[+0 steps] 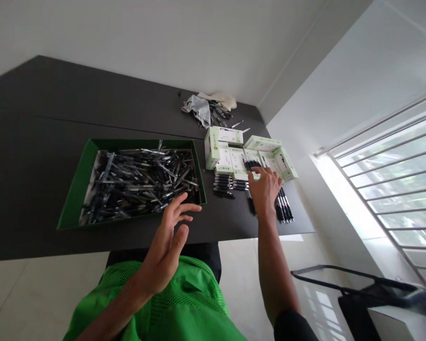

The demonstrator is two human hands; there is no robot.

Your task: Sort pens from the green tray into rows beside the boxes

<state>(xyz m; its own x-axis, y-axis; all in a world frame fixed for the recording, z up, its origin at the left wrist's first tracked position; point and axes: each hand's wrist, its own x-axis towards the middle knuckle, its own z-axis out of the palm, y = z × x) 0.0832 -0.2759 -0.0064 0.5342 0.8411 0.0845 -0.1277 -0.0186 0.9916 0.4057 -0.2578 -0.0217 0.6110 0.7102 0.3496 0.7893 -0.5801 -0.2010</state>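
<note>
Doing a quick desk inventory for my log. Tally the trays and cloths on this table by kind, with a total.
Green tray: 1
Grey cloth: 1
Cream cloth: 1
Total: 3
The loose pens in the tray are too many to count.

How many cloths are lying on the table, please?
2: a grey cloth and a cream cloth, together at the table's far edge, beside loose pens. Others may be hidden.
</note>
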